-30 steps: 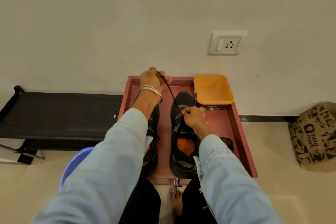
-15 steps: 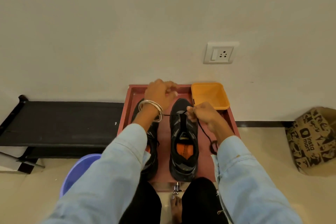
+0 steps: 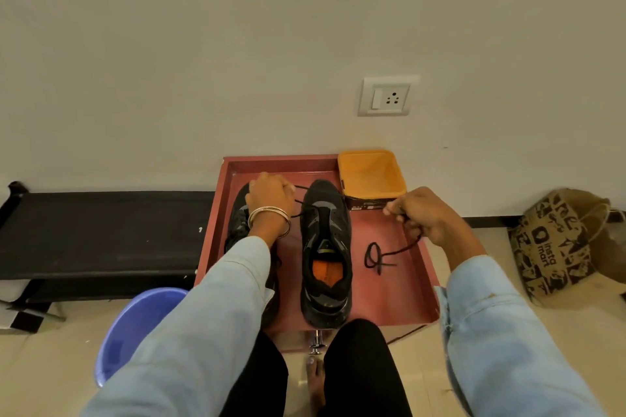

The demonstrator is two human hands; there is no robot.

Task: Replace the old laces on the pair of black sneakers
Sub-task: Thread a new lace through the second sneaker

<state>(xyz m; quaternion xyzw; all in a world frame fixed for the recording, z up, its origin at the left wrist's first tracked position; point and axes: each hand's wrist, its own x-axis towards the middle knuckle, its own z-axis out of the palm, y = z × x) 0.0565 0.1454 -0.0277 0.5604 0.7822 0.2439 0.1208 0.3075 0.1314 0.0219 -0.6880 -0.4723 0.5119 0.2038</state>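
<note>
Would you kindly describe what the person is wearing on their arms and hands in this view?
Both arms are covered by long, loose sleeves of pale blue denim-like cloth, ending at the wrists. The left hand is bare of gloves, with a few thin metal bangles, gold and silver in tone, stacked at its wrist. The right hand is bare too, with no jewellery visible.

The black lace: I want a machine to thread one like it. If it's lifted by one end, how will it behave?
The black lace is probably floppy: its free end lies curled in a loop on the red tray. It likely weighs little, sagging thinly from the right hand. Pulled taut it straightens, as beside the left hand near the shoe.
</note>
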